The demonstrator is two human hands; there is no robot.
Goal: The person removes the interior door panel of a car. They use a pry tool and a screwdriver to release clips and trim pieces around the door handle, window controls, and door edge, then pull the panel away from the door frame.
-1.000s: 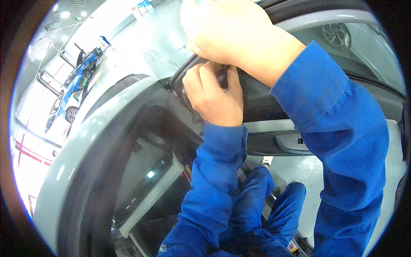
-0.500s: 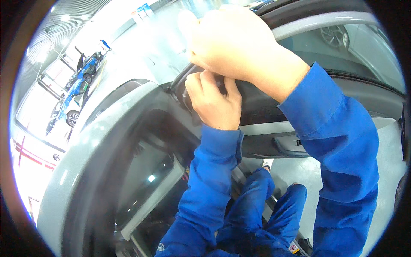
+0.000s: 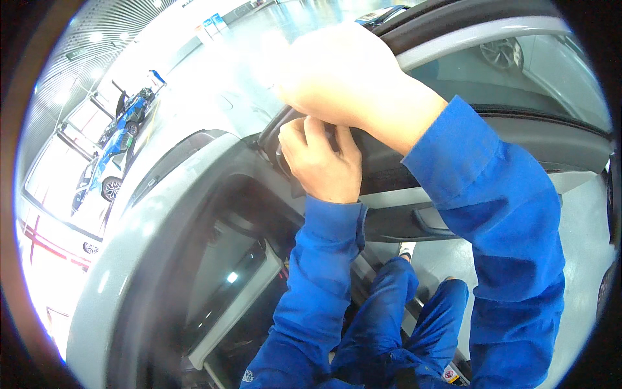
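Note:
My left hand (image 3: 326,162) is at the front upper corner of an open car door, beside the dark trim (image 3: 272,146) at the window's corner. Its fingers and thumb are bent inward around a dark spot; what they grip is mostly hidden. Just above, my right hand (image 3: 343,74) crosses over with its back toward me, bent at the wrist and curled like a fist. Strong glare washes out its fingers, and anything in them cannot be made out. The two hands touch or nearly touch.
The door panel (image 3: 414,152) with its armrest (image 3: 395,223) extends right, below the window glass (image 3: 453,84). Left of my arms are the windshield pillar (image 3: 149,240) and dark glass. Blue-and-white cars (image 3: 107,168) stand at far left. My legs (image 3: 382,305) are between door and body.
My right hand and forearm have shifted slightly left and down in the picture, and its thumb no longer stands out in the glare. The left hand stays at the same corner.

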